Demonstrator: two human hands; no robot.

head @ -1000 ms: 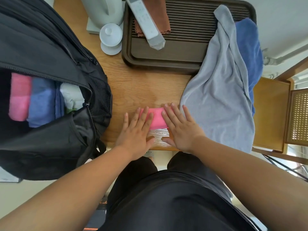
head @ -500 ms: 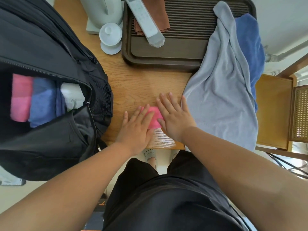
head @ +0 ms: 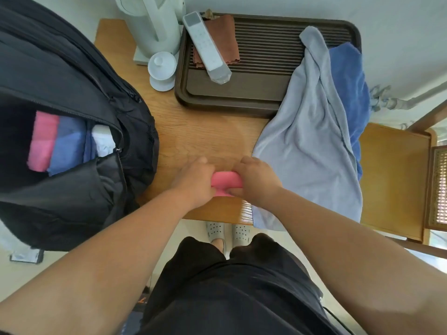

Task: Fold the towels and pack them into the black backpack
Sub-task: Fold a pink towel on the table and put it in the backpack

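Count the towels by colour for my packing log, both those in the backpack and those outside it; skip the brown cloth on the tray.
Pink: 2, packed pink towel and held pink towel
Blue: 2, packed blue towel and loose blue towel
Grey: 1, grey towel
White: 1, packed white towel
Total: 6

A dark brown slatted tray sits along the far edge of the wooden table. A white remote control lies tilted across the tray's left end, partly on a rust-brown cloth. Just left of the tray stands a white lidded cup on a saucer, with a white kettle behind it. A wooden chair stands beyond the table's right edge. Grey perforated clogs show below the near edge.
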